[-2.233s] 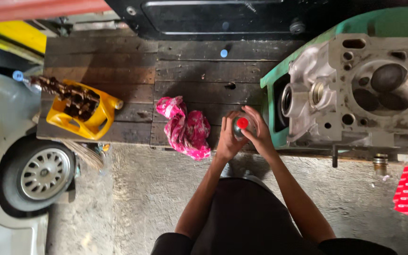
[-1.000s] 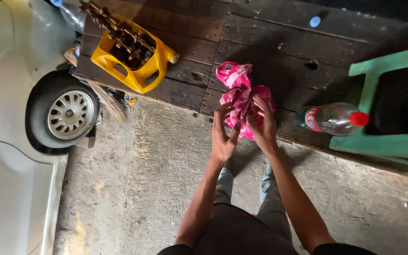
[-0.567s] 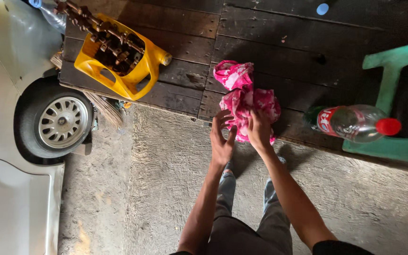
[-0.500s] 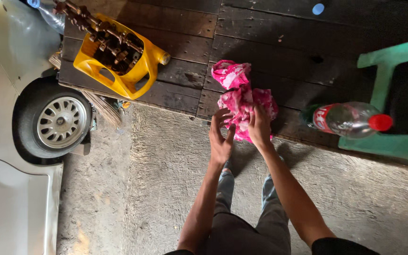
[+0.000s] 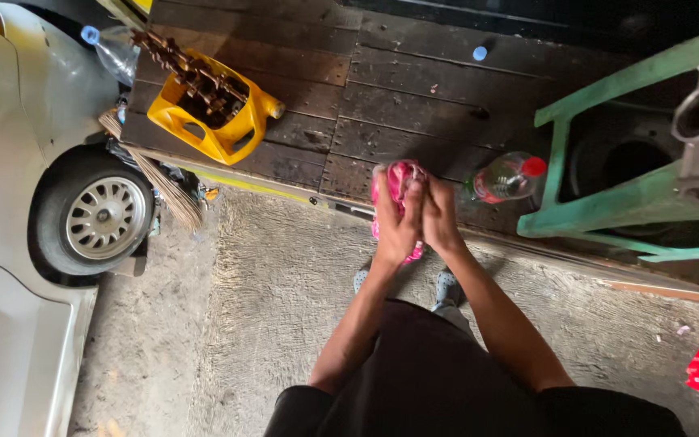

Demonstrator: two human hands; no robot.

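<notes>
Hands wiping on rag.
Left hand [image 5: 396,222] and right hand [image 5: 440,220], fingers pressed together around pink rag [image 5: 398,180]; bottle [image 5: 505,176] just right of it.

Bare dark planks [image 5: 414,105] beyond the hands, plastic bottle [image 5: 505,178] just right, yellow jug [image 5: 212,113] well left
</notes>
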